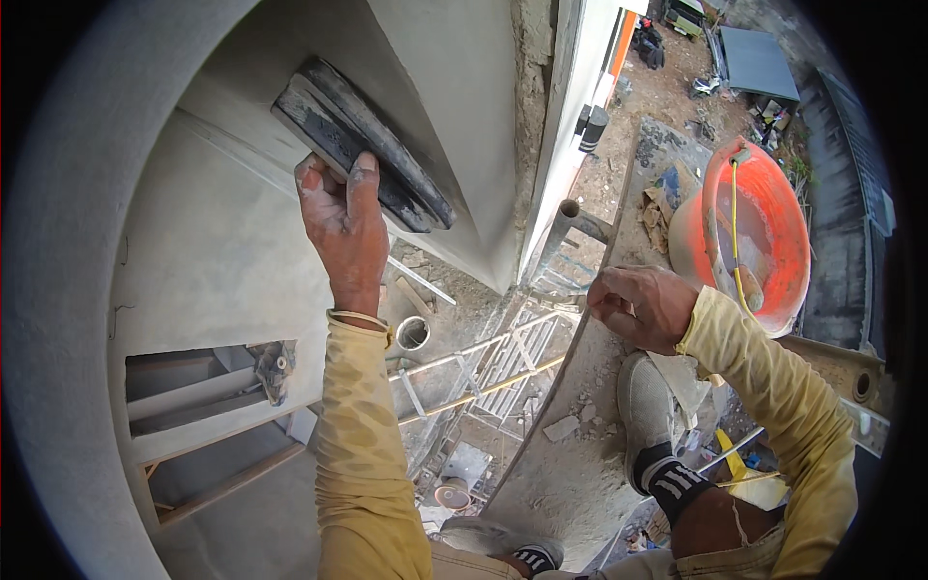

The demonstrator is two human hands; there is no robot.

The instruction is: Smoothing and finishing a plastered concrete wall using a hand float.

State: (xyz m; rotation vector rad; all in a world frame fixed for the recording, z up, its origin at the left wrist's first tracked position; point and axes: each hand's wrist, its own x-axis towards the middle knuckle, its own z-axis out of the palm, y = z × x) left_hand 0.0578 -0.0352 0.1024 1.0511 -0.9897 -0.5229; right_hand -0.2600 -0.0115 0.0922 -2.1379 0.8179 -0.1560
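Note:
My left hand (346, 227) grips a dark, plaster-smeared plastering float (362, 150) with thumb and fingers. The float lies tilted over the smooth grey plastered wall (449, 87), close to or touching it; I cannot tell which. My right hand (645, 307) hangs over the plank, left of the orange bucket, its fingers curled inward; what they hold, if anything, is hidden. That bucket (788, 208) contains murky greyish water, with a yellow cord (736, 217) running across its mouth. Both forearms wear stained yellow sleeves.
I am high up on a dusty plank (570, 474) strewn with plaster crumbs, my grey shoe (646, 406) on it. A metal scaffold tube (556, 237) rises beside the plank's edge. Far below lie scaffold frames (483, 372) and a round opening (414, 333). A rectangular wall opening (193, 387) is at left.

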